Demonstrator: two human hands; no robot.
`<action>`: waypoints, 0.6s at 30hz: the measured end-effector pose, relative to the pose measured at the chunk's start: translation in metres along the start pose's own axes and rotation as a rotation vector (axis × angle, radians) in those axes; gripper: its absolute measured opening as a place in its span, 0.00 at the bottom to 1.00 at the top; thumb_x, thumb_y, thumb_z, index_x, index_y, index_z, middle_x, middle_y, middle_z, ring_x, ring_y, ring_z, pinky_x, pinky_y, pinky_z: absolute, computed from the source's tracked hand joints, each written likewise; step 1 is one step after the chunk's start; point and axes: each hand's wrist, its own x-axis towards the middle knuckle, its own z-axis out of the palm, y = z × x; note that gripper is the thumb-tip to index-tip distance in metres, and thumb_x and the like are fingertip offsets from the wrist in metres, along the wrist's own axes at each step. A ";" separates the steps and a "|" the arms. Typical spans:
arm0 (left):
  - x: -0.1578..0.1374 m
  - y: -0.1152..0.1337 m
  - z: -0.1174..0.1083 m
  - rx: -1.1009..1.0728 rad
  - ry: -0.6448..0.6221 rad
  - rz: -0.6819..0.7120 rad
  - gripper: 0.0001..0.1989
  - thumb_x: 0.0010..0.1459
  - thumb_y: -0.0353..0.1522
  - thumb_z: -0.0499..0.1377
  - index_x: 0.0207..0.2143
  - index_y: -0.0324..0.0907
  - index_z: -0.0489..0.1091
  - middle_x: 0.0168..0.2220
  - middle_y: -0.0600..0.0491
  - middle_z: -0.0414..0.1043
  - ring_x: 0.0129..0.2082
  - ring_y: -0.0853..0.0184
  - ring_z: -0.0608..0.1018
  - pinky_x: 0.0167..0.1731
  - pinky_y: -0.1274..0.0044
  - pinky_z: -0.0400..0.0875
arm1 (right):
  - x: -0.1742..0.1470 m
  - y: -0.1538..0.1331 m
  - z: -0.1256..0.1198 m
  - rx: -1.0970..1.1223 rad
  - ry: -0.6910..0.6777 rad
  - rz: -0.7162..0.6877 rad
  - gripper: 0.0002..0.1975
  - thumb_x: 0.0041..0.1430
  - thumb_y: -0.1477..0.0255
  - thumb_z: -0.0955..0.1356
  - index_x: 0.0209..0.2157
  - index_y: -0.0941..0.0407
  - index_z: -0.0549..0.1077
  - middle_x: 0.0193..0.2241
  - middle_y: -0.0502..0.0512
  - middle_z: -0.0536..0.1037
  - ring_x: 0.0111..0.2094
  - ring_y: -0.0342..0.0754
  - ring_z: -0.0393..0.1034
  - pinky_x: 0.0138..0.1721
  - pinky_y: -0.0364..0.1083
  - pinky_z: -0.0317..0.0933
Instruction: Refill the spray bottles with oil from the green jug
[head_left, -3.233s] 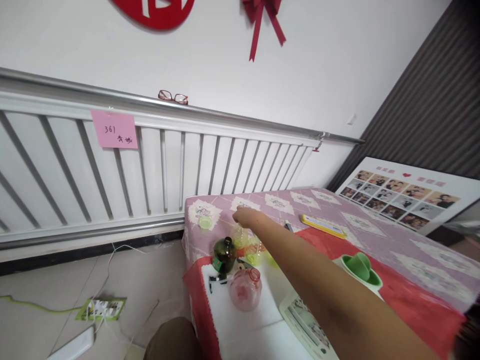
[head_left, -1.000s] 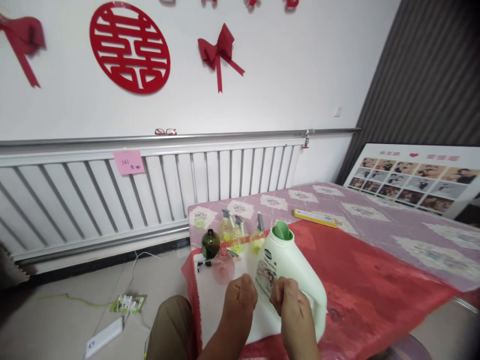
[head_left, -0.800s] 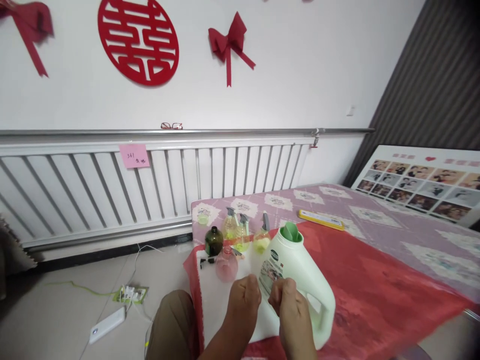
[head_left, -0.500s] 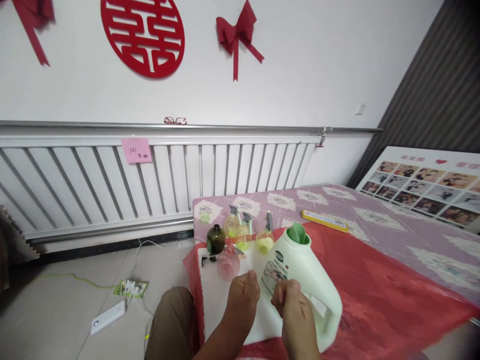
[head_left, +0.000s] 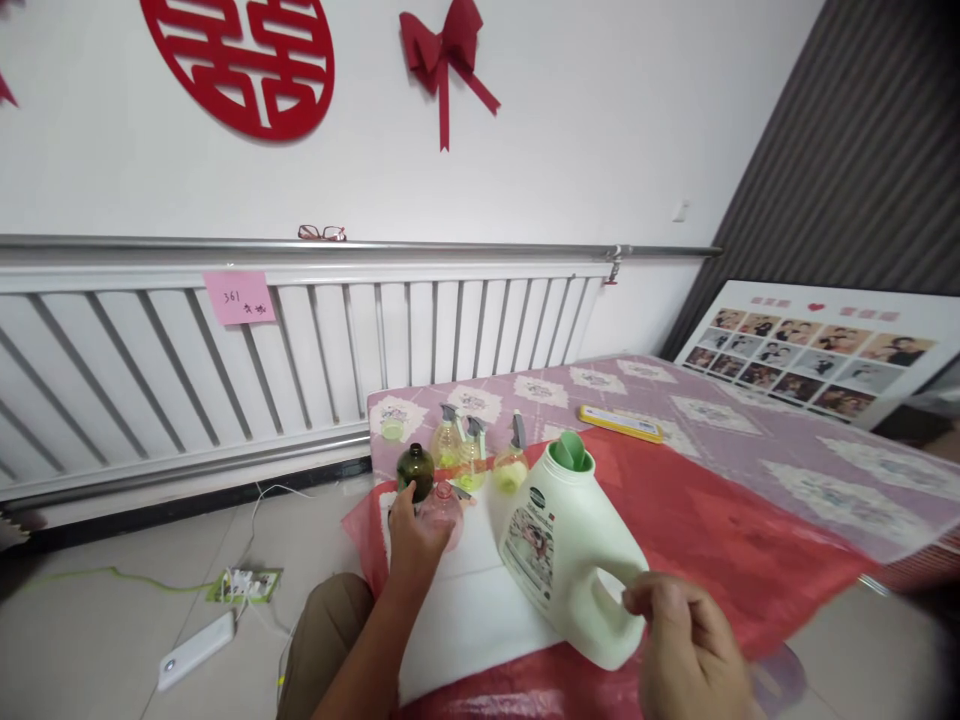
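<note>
My left hand (head_left: pixel 414 532) reaches around the near side of a round pink transparent bottle (head_left: pixel 443 503), thumb and fingers apart on either side of it. Whether they press on it cannot be made out. Just behind stands a dark green bottle (head_left: pixel 415 468); neither has a cap on its neck. A large pale green jug (head_left: pixel 581 535), with a green cup (head_left: pixel 570 451) set in its mouth, stands to the right. At its handle is my right hand (head_left: pixel 686 632), fingers loosely curved and apart, the fingertips overlapping the handle's outer edge. It does not wrap the handle.
Several clear spray bottles (head_left: pixel 471 455) with grey heads stand behind, holding yellowish liquid. A yellow-edged box (head_left: pixel 621 423) lies on the patterned bed cover (head_left: pixel 540 388). Red sheeting (head_left: pixel 720 530) and a white sheet (head_left: pixel 465 620) lie beneath. On the floor are a power strip (head_left: pixel 244 585) and power bank (head_left: pixel 196 650).
Both hands were fists in front of the jug. The left has gone left to the pink bottle and spread; the right has moved right to the jug's handle and loosened. The view has shifted.
</note>
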 end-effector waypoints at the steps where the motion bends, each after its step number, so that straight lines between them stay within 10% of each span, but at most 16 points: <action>1: 0.000 -0.006 0.006 0.012 -0.016 0.007 0.40 0.43 0.37 0.66 0.59 0.38 0.60 0.59 0.38 0.65 0.61 0.44 0.65 0.62 0.55 0.57 | 0.003 0.004 -0.004 0.024 0.046 0.009 0.15 0.60 0.56 0.65 0.29 0.53 0.69 0.30 0.49 0.73 0.35 0.47 0.67 0.41 0.46 0.59; 18: -0.007 -0.027 0.026 0.035 -0.079 0.120 0.43 0.43 0.31 0.65 0.62 0.38 0.55 0.62 0.39 0.62 0.63 0.47 0.65 0.65 0.57 0.56 | 0.018 0.058 0.004 -0.047 -0.150 0.152 0.27 0.47 0.51 0.70 0.44 0.55 0.71 0.37 0.54 0.80 0.38 0.54 0.73 0.38 0.49 0.67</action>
